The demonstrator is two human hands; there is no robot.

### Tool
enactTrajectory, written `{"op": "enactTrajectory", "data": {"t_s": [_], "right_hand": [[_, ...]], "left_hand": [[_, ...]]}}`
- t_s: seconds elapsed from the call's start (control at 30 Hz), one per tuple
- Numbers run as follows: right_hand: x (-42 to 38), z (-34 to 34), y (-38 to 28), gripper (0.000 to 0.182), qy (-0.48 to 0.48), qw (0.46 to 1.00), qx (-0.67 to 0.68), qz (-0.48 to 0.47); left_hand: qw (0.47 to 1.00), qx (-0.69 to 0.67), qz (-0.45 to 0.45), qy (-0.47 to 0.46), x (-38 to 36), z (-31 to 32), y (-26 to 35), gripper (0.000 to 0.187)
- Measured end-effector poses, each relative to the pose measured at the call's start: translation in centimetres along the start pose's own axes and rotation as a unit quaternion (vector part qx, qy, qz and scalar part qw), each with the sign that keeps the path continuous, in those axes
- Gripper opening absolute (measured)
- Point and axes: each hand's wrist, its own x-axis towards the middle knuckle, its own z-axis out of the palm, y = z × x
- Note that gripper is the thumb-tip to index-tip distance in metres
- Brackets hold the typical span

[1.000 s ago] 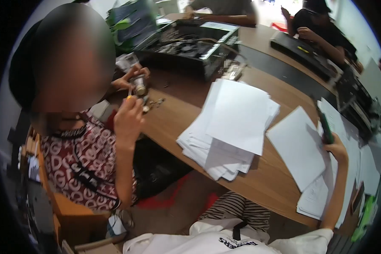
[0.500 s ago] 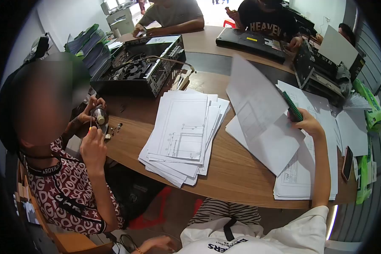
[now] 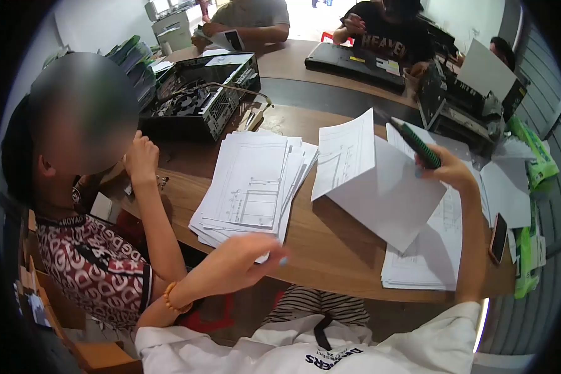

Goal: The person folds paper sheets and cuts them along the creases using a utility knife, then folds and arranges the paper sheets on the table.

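Observation:
My right hand [image 3: 445, 167] is closed round a slim tool with a green ribbed handle [image 3: 422, 149] and a dark tip pointing up and left. Below its fingers, a large sheet of paper [image 3: 386, 193] stands bent over the table, its printed left part folded toward the far side. My left hand [image 3: 246, 258] hovers at the near edge of a stack of printed drawings [image 3: 249, 181], fingers stretched out and holding nothing. Under my right forearm lies another pile of drawings [image 3: 417, 268].
An opened computer case [image 3: 199, 100] stands at back left, beside a seated person [image 3: 93, 262]. Further back are a black flat device [image 3: 355, 65] and two people. A phone [image 3: 498, 238] lies at the right edge, near green packaging [image 3: 528, 268].
My left hand has come up from the lower edge toward the stack. The raised sheet has come down and bent, showing its printed side. The neighbour's hands have moved up toward their head.

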Motion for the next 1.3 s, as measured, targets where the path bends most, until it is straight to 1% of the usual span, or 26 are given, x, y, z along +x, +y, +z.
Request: {"op": "enactTrajectory", "data": {"t_s": [0.03, 0.1, 0.13, 0.17, 0.2, 0.23, 0.27, 0.3, 0.37, 0.4, 0.43, 0.47, 0.57, 0.67, 0.7, 0.77, 0.8, 0.87, 0.93, 1.0, 1.03, 1.07, 1.1, 1.17, 1.27, 1.3], "right_hand": [[-0.2, -0.3, 0.4, 0.029, -0.006, 1.000, -0.012, 0.006], [-0.8, -0.2, 0.9, 0.026, -0.013, 0.999, -0.045, 0.017], [-1.1, -0.4, 1.7, 0.026, -0.014, 0.996, -0.074, 0.055], [-1.5, -0.4, 2.7, 0.028, -0.009, 0.998, -0.050, 0.046], [-1.8, -0.1, 2.9, 0.030, -0.003, 0.998, -0.018, 0.055], [-1.5, -0.7, 4.2, 0.031, -0.022, 0.994, -0.061, 0.085], [-1.7, -0.2, 3.6, 0.026, 0.012, 0.990, -0.049, 0.128], [-1.4, -0.7, 5.5, 0.029, 0.006, 0.993, -0.005, 0.114], [-1.3, -1.7, 8.2, 0.038, 0.084, 0.989, -0.057, 0.107], [-0.5, -3.7, 9.8, 0.039, 0.024, 0.990, -0.040, 0.131], [0.2, -4.0, 9.6, 0.040, 0.005, 0.988, -0.098, 0.122], [0.4, -5.2, 11.5, 0.044, 0.007, 0.995, -0.061, 0.073], [2.4, -8.3, 13.8, 0.055, 0.015, 0.987, -0.078, 0.142], [3.8, -6.7, 11.4, 0.058, -0.006, 0.980, -0.131, 0.153], [4.5, -6.8, 12.0, 0.058, -0.005, 0.985, -0.109, 0.137], [5.9, -7.5, 12.7, 0.056, -0.024, 0.987, -0.101, 0.122], [6.6, -7.7, 12.8, 0.048, -0.050, 0.986, -0.107, 0.121], [7.8, -7.4, 12.5, 0.049, -0.061, 0.983, -0.121, 0.123], [8.5, -6.9, 12.6, 0.049, -0.070, 0.980, -0.133, 0.127], [8.8, -6.8, 12.6, 0.050, -0.077, 0.979, -0.138, 0.131], [8.6, -6.7, 12.5, 0.050, -0.077, 0.978, -0.141, 0.133], [8.4, -6.6, 12.3, 0.050, -0.076, 0.978, -0.140, 0.136], [8.2, -6.4, 12.2, 0.050, -0.074, 0.978, -0.139, 0.138], [7.1, -6.0, 12.3, 0.051, -0.069, 0.979, -0.128, 0.141], [5.0, -4.9, 11.9, 0.052, -0.057, 0.982, -0.107, 0.144], [4.3, -3.5, 10.7, 0.051, -0.030, 0.973, -0.157, 0.168]], "left_hand": [[0.996, -0.035, -0.067, -0.044, -1.1, 0.6, -0.4, 0.014], [0.954, -0.181, -0.123, -0.205, -5.6, 4.1, -4.9, 0.017], [0.933, -0.197, -0.159, -0.256, -9.2, 6.9, -7.9, 0.021], [0.906, -0.188, -0.232, -0.300, -14.0, 11.2, -11.1, 0.024], [0.889, -0.250, -0.259, -0.282, -20.6, 16.7, -14.8, 0.026], [0.851, -0.322, -0.332, -0.248, -26.1, 22.5, -16.1, 0.039], [0.816, -0.359, -0.403, -0.208, -29.6, 27.1, -14.9, 0.040], [0.788, -0.376, -0.457, -0.167, -30.9, 30.6, -12.4, 0.040], [0.745, -0.407, -0.522, -0.081, -31.4, 37.7, -8.4, 0.041], [0.724, -0.415, -0.549, -0.035, -30.3, 40.2, -6.4, 0.041], [0.709, -0.417, -0.569, 0.006, -28.6, 42.1, -4.8, 0.042], [0.698, -0.410, -0.586, 0.042, -27.0, 43.4, -3.7, 0.042], [0.659, -0.379, -0.640, 0.112, -22.9, 45.2, -2.3, 0.043], [0.620, -0.341, -0.695, 0.126, -20.7, 43.8, -1.7, 0.045], [0.603, -0.323, -0.719, 0.121, -20.3, 42.6, -1.7, 0.045], [0.593, -0.301, -0.737, 0.122, -20.9, 40.2, 0.1, 0.046], [0.600, -0.285, -0.738, 0.125, -21.3, 38.6, 0.6, 0.047], [0.642, -0.273, -0.704, 0.136, -22.5, 35.4, 1.8, 0.051], [0.615, -0.295, -0.715, 0.153, -22.7, 35.8, 0.8, 0.061], [0.609, -0.330, -0.712, 0.117, -21.3, 34.4, -0.3, 0.055], [0.587, -0.361, -0.718, 0.102, -20.1, 34.6, -1.0, 0.051], [0.566, -0.389, -0.722, 0.086, -19.2, 35.1, -1.4, 0.046], [0.712, -0.218, -0.658, 0.114, -19.6, 41.3, -1.9, 0.040], [0.588, -0.405, -0.634, 0.297, -19.1, 55.8, -6.8, 0.032], [0.642, -0.362, -0.654, 0.169, -19.6, 52.0, -6.1, 0.032], [0.658, -0.352, -0.650, 0.145, -19.9, 51.4, -6.7, 0.032]]}}
